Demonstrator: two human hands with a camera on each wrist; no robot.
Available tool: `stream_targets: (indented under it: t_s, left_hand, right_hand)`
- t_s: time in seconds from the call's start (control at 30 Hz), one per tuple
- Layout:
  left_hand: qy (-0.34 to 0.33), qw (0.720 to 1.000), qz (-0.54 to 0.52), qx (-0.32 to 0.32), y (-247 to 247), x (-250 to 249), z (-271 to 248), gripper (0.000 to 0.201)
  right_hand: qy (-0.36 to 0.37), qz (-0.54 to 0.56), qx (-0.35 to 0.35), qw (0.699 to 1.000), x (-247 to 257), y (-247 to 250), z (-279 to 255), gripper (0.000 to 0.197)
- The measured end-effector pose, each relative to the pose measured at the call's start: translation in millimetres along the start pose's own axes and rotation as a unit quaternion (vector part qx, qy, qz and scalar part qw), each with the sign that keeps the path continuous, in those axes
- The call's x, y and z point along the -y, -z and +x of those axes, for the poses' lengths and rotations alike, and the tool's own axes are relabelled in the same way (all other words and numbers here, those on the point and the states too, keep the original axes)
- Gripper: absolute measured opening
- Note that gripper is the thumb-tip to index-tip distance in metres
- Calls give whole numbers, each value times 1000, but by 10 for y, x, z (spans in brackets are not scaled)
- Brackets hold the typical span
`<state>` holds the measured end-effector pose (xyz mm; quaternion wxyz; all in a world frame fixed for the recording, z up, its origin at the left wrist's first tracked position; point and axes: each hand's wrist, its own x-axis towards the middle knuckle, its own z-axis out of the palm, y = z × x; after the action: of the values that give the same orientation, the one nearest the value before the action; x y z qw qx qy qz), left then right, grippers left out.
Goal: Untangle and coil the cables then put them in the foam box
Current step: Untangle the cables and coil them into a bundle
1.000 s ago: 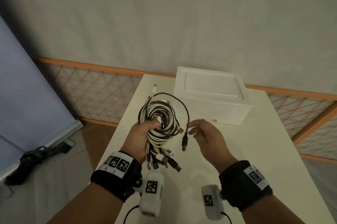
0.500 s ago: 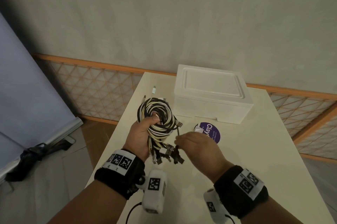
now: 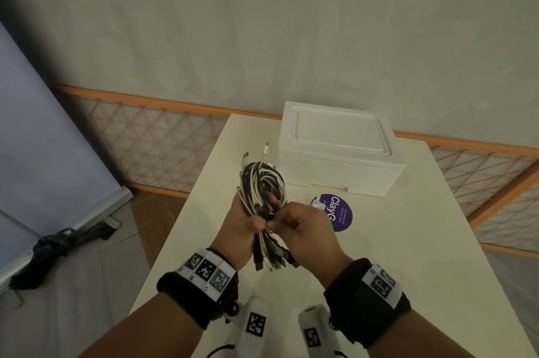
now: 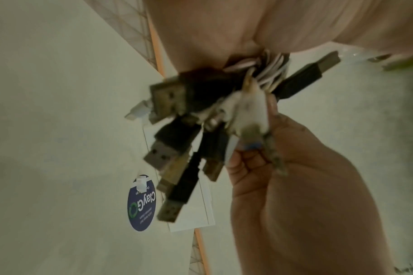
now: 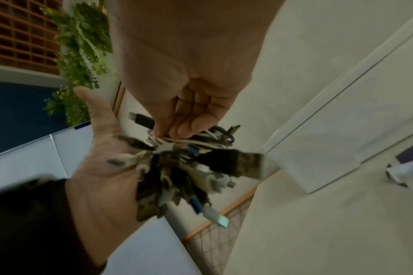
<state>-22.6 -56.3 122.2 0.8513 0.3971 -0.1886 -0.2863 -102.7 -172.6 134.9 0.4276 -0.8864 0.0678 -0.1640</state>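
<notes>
A coiled bundle of black and white cables [image 3: 262, 182] is held upright above the table's near left part. My left hand [image 3: 264, 211] grips it round the middle, thumb across the front. The fingers of my right hand [image 3: 277, 223] pinch strands at the same waist, touching the left thumb. Several USB plugs [image 3: 271, 258] hang below both hands, and they show close and blurred in the left wrist view [image 4: 177, 130] and the right wrist view [image 5: 201, 167]. The white foam box [image 3: 338, 150] stands behind the bundle with its lid on.
A round purple sticker [image 3: 338, 211] lies on the cream table [image 3: 408, 255] between my right hand and the box. The table's left edge drops to the floor, with a lattice fence [image 3: 151, 138] behind it. A dark object [image 3: 52, 244] lies on the floor at the left.
The black cable loop that stood out to the right is now drawn into the bundle. My right hand has moved left from the loose plug end to pinch the bundle's waist.
</notes>
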Motion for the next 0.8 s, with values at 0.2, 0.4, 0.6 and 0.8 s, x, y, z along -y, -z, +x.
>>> stream_targets:
  t_s: [0.2, 0.4, 0.6, 0.8]
  left_hand:
    - [12, 988, 128, -85, 5, 39, -21, 60]
    - [34, 986, 161, -14, -71, -61, 39, 54]
    - [26, 964, 266, -9, 60, -189, 60, 44]
    - [63, 897, 418, 131, 76, -143, -13, 40]
  right_hand:
    - [35, -104, 142, 984, 199, 93, 137, 7]
    - [162, -165, 119, 966, 225, 250, 220, 21]
    - [208, -134, -43, 968, 294, 344, 246, 15]
    - [149, -261, 225, 927, 297, 425, 472, 64]
